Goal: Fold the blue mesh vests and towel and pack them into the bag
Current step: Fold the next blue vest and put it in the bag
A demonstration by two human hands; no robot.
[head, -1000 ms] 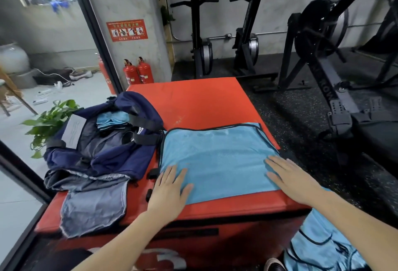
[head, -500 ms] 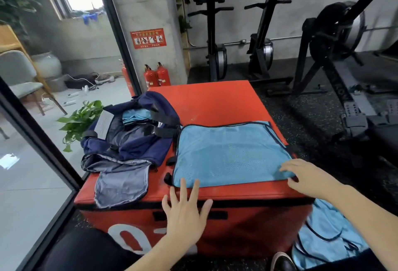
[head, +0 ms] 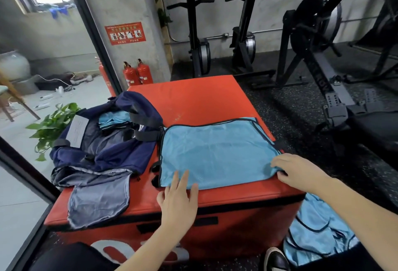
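**Little here that can be read**

A red safety sign (head: 125,33) hangs on the concrete pillar, with small pictograms and lines of characters too small to make out. The rowing machine's rail (head: 318,76) carries white lettering that looks like "ROW". The red box front (head: 237,234) bears a large white marking, partly hidden. A white label (head: 77,131) on the bag is illegible.

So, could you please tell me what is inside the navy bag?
Folded light blue cloth shows inside the navy bag, against grey lining; anything deeper is hidden.

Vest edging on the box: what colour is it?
Black, trimming the light blue mesh vest; the head view shows it.
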